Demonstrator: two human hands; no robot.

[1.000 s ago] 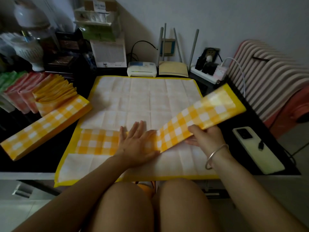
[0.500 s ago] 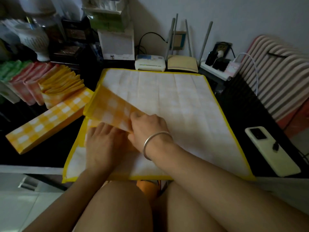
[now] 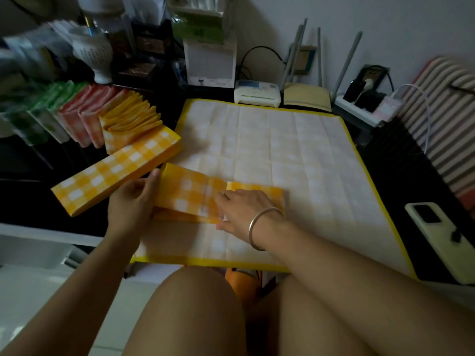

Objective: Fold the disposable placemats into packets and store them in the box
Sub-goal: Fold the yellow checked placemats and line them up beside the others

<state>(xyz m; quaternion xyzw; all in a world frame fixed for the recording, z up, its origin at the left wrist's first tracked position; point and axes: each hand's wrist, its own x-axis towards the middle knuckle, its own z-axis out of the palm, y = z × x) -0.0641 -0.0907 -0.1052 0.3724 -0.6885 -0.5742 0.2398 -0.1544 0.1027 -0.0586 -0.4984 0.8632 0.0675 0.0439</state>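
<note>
One placemat strip (image 3: 190, 194), long axis left-right.

I see the left hand (image 3: 131, 201) gripping the 9 o'clock end of a folded yellow-checked strip (image 3: 190, 194), with the right hand (image 3: 244, 209) pressing flat on it. The strip lies on a spread placemat (image 3: 295, 155). A second folded strip (image 3: 115, 170) sits at 10 o'clock.

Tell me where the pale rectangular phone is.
Head view: the pale rectangular phone lies far right on the dark tabletop, beside the spread yellow-bordered white placemat.
</note>
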